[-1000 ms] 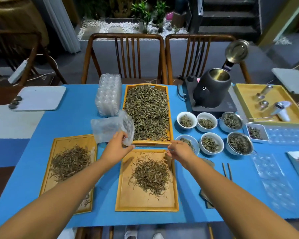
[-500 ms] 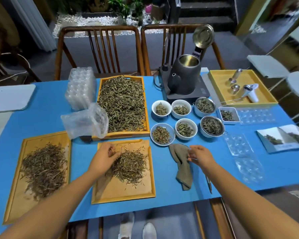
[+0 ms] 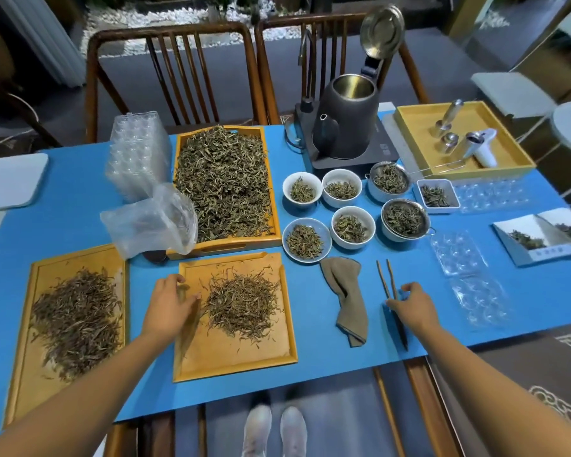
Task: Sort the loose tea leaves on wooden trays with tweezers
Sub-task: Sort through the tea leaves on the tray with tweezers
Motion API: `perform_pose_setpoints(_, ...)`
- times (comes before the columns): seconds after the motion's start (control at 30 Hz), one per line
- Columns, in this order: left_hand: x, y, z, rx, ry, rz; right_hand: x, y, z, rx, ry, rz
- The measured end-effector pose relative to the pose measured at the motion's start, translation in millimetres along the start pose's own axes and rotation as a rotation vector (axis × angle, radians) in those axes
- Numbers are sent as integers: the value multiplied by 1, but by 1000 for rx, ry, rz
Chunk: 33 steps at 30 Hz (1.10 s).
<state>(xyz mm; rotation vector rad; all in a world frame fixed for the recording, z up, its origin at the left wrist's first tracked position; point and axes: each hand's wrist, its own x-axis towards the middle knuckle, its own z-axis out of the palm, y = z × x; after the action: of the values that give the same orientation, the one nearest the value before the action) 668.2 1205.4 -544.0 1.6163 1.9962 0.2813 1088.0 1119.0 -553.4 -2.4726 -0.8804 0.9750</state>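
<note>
Three wooden trays hold loose tea leaves: a near middle tray (image 3: 231,357) with a small pile (image 3: 241,305), a left tray (image 3: 23,374) with a darker pile (image 3: 76,321), and a far tray (image 3: 225,247) heaped full. My left hand (image 3: 168,308) rests on the middle tray's left side, relaxed fingers touching the edge of the pile. Wooden tweezers (image 3: 385,278) lie on the blue mat right of a folded brown cloth (image 3: 346,291). My right hand (image 3: 409,305) lies over their near half, thumb and curled fingers on either side of them.
Several small bowls of leaves (image 3: 305,240) stand behind the cloth. Behind them is a kettle (image 3: 346,120) with its lid up, and a yellow tray (image 3: 419,133) of tools sits far right. A plastic bag (image 3: 149,222) and stacked clear moulds (image 3: 136,159) sit left of the far tray.
My left hand let go of the plastic bag and came down onto the middle tray. My right hand moved right, past the cloth, to the tweezers. The view swung right.
</note>
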Motion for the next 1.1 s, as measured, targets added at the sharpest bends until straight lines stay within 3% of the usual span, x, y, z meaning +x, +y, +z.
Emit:
perform_pose_setpoints(0.4,4,-13,12,-151,20,-162,-1,9,16,-180,42,-56)
perform_pose_setpoints(0.77,-6,-36,8,-105,-67,-234,-33,-21,19,79,146,-250)
perform_pose_setpoints(1.1,-13,-46,1,-322,-204,-278,-102,-81,61,2,-92,-455)
